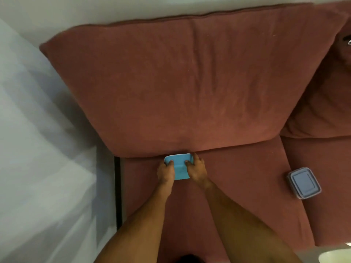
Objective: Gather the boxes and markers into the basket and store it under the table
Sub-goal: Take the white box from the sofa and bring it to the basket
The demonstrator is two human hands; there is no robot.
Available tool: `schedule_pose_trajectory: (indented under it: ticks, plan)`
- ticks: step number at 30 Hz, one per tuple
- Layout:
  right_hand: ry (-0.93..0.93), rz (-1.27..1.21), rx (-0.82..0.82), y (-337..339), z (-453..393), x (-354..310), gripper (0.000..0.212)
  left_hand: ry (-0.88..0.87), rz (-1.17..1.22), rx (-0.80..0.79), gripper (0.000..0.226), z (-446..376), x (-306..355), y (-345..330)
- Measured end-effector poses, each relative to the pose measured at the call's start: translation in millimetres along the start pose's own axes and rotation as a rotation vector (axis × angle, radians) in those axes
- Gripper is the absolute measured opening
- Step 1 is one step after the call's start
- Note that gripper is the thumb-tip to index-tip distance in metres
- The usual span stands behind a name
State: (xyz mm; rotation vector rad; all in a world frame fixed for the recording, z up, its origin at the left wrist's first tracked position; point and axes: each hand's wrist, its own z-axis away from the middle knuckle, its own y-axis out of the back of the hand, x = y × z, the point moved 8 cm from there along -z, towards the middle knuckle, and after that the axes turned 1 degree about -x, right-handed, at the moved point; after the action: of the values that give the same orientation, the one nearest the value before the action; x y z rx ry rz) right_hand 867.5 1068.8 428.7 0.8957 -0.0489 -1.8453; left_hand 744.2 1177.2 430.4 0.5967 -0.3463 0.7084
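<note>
A light blue box [179, 166] lies on the sofa seat, right against the bottom of the back cushion. My left hand [165, 172] grips its left side and my right hand [196, 168] grips its right side, thumbs on top of the lid. A second box [303, 182], grey-blue with a lid, rests on the seat far to the right, apart from both hands. No basket or markers are in view.
A dark red sofa seat [237, 186] fills the middle, with a large back cushion [171, 82] behind it and another cushion [322, 111] to the right. A pale wall [38, 149] stands at left. A pale rounded object [336, 258] shows at bottom right.
</note>
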Motion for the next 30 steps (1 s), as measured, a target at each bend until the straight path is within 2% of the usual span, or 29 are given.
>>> schedule_pose_trajectory:
  ticks: [6, 9, 12, 14, 15, 18, 20, 25, 30]
  plan:
    - [0.070, -0.042, 0.070, 9, 36, -9, 0.047, -0.037, -0.004, 0.045, 0.042, 18, -8, 14]
    - [0.125, -0.098, 0.160, 21, 62, -18, 0.036, -0.099, 0.067, 0.093, 0.034, 32, -5, 22]
    - [0.168, -0.203, 0.256, 33, 93, -24, 0.028, -0.167, 0.226, 0.147, 0.014, 62, 4, 37]
    - [0.196, -0.273, 0.311, 39, 112, -25, 0.027, -0.188, 0.337, 0.175, 0.027, 83, 9, 46]
    - [0.207, -0.299, 0.338, 43, 122, -24, 0.026, -0.186, 0.389, 0.179, 0.027, 91, 8, 50]
    - [0.232, -0.345, 0.407, 51, 154, -17, 0.020, -0.195, 0.458, 0.151, 0.009, 120, 3, 56]
    - [0.237, -0.387, 0.430, 55, 174, -9, 0.015, -0.264, 0.453, 0.131, 0.009, 138, 2, 60]
    - [0.297, -0.495, 0.451, 49, 236, 16, 0.041, -0.374, 0.446, -0.034, 0.037, 192, -22, 66]
    - [0.366, -0.605, 0.540, 30, 303, 56, 0.062, -0.467, 0.416, -0.142, 0.049, 236, -70, 78]
